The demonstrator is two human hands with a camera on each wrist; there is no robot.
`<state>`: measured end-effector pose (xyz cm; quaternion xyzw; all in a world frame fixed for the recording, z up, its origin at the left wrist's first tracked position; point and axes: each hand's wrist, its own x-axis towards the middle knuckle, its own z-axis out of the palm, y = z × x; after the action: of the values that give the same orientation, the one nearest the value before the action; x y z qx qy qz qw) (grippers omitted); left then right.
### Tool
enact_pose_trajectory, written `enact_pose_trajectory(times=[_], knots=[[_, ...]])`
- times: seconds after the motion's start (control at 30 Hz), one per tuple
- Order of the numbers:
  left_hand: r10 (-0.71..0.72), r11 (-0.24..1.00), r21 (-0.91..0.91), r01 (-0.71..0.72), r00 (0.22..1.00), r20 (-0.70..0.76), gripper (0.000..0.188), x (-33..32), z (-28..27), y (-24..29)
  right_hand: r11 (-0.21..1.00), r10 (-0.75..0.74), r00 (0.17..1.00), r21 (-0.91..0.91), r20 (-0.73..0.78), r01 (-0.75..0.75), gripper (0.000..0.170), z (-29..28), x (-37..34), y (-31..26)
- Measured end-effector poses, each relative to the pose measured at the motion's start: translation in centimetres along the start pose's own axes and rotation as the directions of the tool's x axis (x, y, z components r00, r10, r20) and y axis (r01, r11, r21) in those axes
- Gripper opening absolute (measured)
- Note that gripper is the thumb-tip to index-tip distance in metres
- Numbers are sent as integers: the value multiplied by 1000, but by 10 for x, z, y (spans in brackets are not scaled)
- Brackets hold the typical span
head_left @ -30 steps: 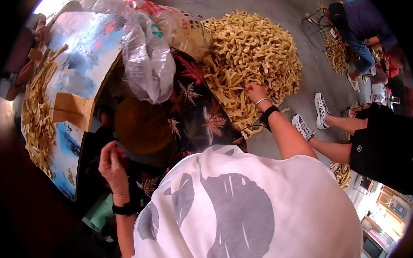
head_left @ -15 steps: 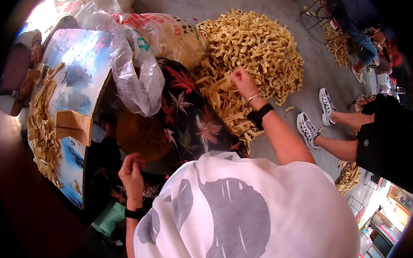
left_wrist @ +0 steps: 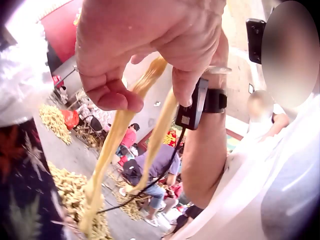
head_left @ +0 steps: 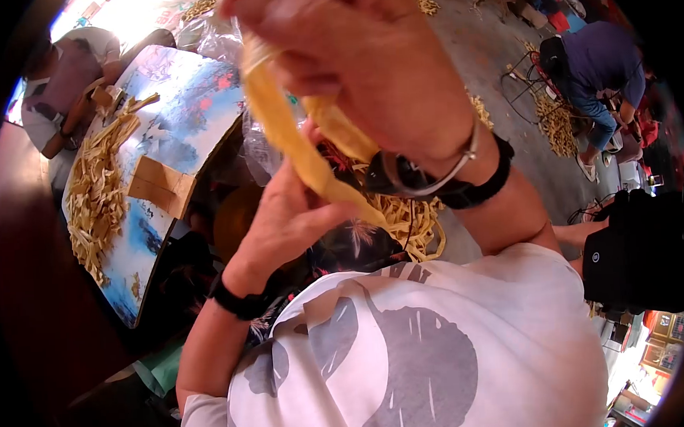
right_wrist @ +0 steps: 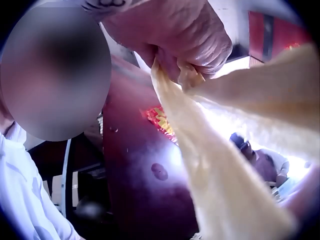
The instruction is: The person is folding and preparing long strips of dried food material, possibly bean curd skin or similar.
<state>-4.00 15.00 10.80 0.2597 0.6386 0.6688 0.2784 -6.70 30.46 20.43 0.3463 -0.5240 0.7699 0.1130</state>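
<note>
A long, soft yellow strip point(head_left: 285, 132), which looks like tofu skin, hangs in front of my chest. Close to the head camera, my right hand point(head_left: 381, 67) holds the strip's upper part between its fingers. Lower down, my left hand point(head_left: 281, 220) has the strip running between thumb and fingers. The left wrist view shows two lengths of strip point(left_wrist: 114, 132) hanging below curled fingers. Broad and pale, the strip point(right_wrist: 180, 130) fans out from the pinching fingers in the right wrist view. Behind the hands lie loose strips point(head_left: 415, 222), partly hidden by my right arm.
At left stands a blue-and-white painted board point(head_left: 178, 133) carrying a heap of strips point(head_left: 97, 209) and a wooden block point(head_left: 160, 185). A person point(head_left: 80, 80) sits beyond it. Another person point(head_left: 599, 69) bends at the right, near a pile of pieces point(head_left: 556, 124) on the floor.
My right hand has risen from the floor pile toward the head camera, bringing a yellow strip with it. My left hand has moved up and right to the strip.
</note>
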Motion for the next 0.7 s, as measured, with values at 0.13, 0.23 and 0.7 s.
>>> enact_pose_trajectory(times=[0.13,0.23,0.7], knots=[[-7,997,-80,10,999,44,18,-2,0,-11,995,87,964,-61,250,-74,22,14,8,-14],[104,982,-141,-124,985,-140,16,-13,-33,-13,936,121,962,-351,245,-28,29,1,-4,-22],[622,715,108,-690,559,-549,48,-125,-191,111,293,290,952,-956,95,6,20,-9,-200,111]])
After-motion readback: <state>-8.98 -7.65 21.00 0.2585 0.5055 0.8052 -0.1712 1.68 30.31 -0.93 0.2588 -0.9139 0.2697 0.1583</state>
